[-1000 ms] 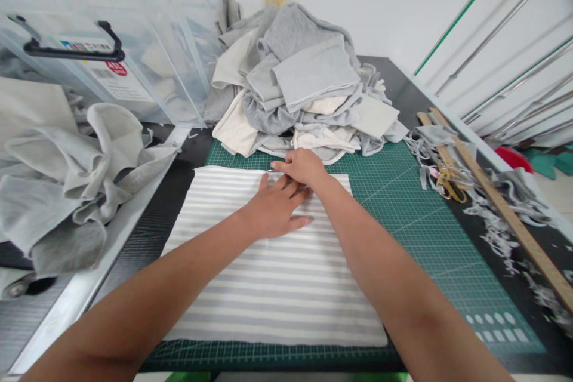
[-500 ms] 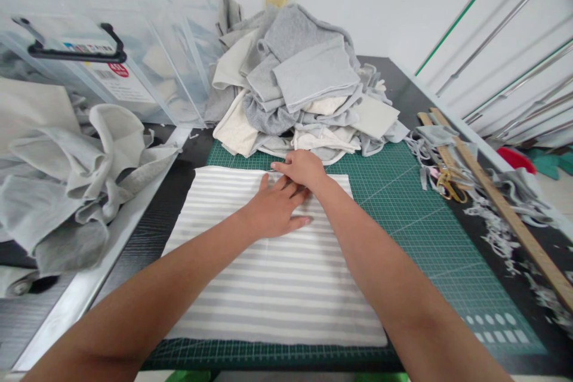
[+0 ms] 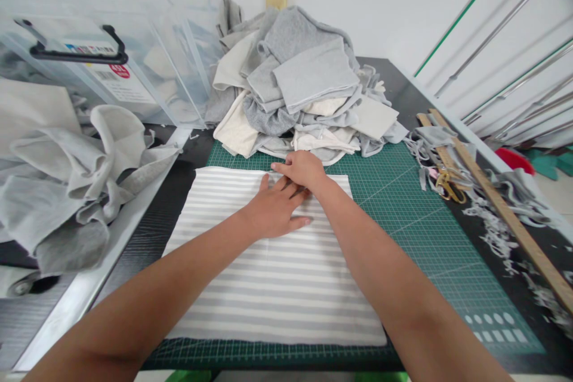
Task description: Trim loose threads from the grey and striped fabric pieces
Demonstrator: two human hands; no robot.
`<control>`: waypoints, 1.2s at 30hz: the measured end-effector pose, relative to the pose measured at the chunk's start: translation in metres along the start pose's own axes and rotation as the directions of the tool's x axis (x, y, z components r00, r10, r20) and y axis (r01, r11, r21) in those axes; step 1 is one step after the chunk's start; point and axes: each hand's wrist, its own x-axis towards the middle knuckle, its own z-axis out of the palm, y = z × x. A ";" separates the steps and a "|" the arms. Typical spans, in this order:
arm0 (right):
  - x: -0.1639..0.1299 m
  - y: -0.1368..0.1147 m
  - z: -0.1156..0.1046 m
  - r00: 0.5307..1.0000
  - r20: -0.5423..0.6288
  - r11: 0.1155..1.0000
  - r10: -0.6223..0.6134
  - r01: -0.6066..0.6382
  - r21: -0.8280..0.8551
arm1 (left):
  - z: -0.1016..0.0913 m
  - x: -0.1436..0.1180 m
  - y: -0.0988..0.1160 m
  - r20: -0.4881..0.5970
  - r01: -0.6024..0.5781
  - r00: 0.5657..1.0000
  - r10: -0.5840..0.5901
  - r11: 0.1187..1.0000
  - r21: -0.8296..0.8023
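Note:
A grey-and-white striped cloth [image 3: 250, 286] lies flat on the green cutting mat [image 3: 403, 215]. My left hand [image 3: 280, 209] rests open on the cloth's upper middle, palm down with fingers apart. Beyond it, at the cloth's far edge, my right hand [image 3: 304, 170] is closed, thumb side pointing left. Its fingers curl under and partly cover the left fingertips, so what they grip is hidden. Just past my right hand is a tall heap of grey and cream cloth pieces [image 3: 308, 71].
A clear plastic bin [image 3: 134, 80] with a black handle stands at the back left. Cloth scraps [image 3: 71, 161] spread below it. To the right lie gold-handled scissors [image 3: 450, 185], a long wooden ruler [image 3: 505, 209] and thread scraps [image 3: 495, 233]. Metal rods [image 3: 501, 18] lean beyond the table edge.

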 end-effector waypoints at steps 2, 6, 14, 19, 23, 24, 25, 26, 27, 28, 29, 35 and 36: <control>0.000 0.000 0.000 1.000 0.006 1.000 0.006 -0.006 -0.003 | 0.000 0.000 0.000 -0.005 -0.006 1.000 0.006 1.000 -0.004; 0.001 -0.002 0.000 0.999 0.028 0.999 0.027 -0.026 -0.030 | 0.000 0.001 -0.001 -0.012 -0.015 1.000 0.015 1.000 0.008; -0.001 -0.004 0.001 0.999 0.006 0.999 0.031 -0.031 -0.037 | 0.001 0.000 -0.001 -0.020 -0.022 1.000 0.022 1.000 0.021; -0.002 -0.003 0.002 1.000 -0.012 0.999 0.025 -0.025 -0.023 | 0.003 -0.001 -0.001 -0.024 -0.021 0.999 0.022 1.000 0.020; -0.002 -0.002 0.002 1.000 -0.010 0.999 0.016 -0.016 -0.028 | 0.003 0.000 -0.001 -0.022 -0.018 1.000 0.018 1.000 0.015; -0.003 -0.002 0.002 1.000 -0.012 1.000 0.014 -0.014 -0.026 | 0.003 0.000 -0.001 -0.021 -0.018 1.000 0.019 1.000 0.013; -0.003 -0.002 0.002 1.000 -0.017 1.000 0.013 -0.013 -0.024 | 0.003 0.000 -0.001 -0.021 -0.019 1.000 0.020 1.000 0.012; -0.004 -0.002 0.002 1.000 -0.023 1.000 0.012 -0.013 -0.022 | 0.003 0.000 -0.001 -0.022 -0.020 1.000 0.020 1.000 0.009; -0.004 -0.002 0.003 0.999 -0.031 1.000 0.012 -0.013 -0.018 | 0.004 0.000 0.000 -0.023 -0.020 1.000 0.021 1.000 0.007; -0.005 -0.002 0.004 0.999 -0.043 1.000 0.013 -0.013 -0.015 | 0.004 -0.001 0.000 -0.027 -0.018 0.999 0.018 1.000 0.006; -0.007 -0.002 0.004 0.998 -0.060 1.000 0.012 -0.013 -0.012 | 0.005 -0.001 0.000 -0.031 -0.013 0.999 0.013 1.000 0.005; -0.019 0.006 0.009 0.984 -0.176 0.999 -0.001 0.009 0.041 | 0.012 0.000 0.007 -0.048 0.026 0.999 -0.026 1.000 0.003; -0.022 0.010 0.009 0.982 -0.188 0.999 -0.001 0.010 0.049 | 0.013 0.001 0.010 -0.051 0.027 0.998 -0.027 1.000 0.000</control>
